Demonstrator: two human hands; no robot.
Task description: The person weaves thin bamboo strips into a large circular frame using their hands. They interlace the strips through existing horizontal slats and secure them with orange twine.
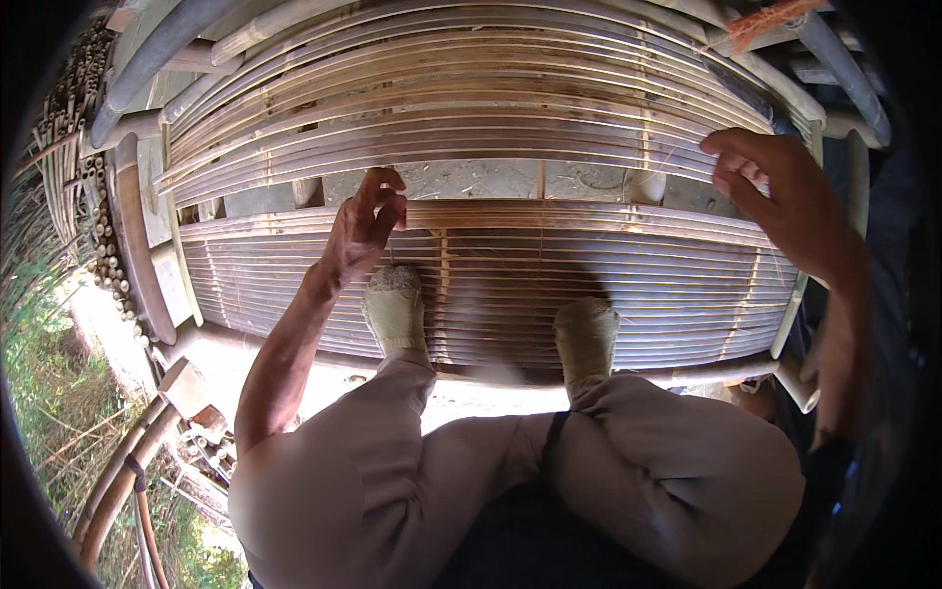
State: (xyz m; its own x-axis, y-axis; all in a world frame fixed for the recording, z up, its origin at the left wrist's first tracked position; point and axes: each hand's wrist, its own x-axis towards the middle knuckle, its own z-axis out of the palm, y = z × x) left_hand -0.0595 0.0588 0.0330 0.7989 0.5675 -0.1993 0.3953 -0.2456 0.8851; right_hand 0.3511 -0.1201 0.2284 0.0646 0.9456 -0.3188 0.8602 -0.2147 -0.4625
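Observation:
My left hand (pixel 365 228) is over the gap in a bamboo slat bench, its fingers curled in. A thin strand hangs just below the fingertips, and whatever they hold is too small to make out. On the right, my right hand (pixel 780 191) is half curled, with thumb and forefinger apart, near the right ends of the upper slats (pixel 442 128). Below the gap lies a panel of darker slats (pixel 510 304), crossed by pale binding strips (pixel 442 285). My two feet, in pale worn shoes (pixel 395 304), rest on that lower panel.
Thick bamboo poles (pixel 172 54) frame both sides. Ground (pixel 471 182) shows through the gap. Stacked bamboo canes (pixel 103 226) stand at the far left, with grass (pixel 74 393) beneath them. A curved bamboo pole (pixel 123 486) rises at the lower left. Reddish fibre (pixel 770 22) hangs at the upper right.

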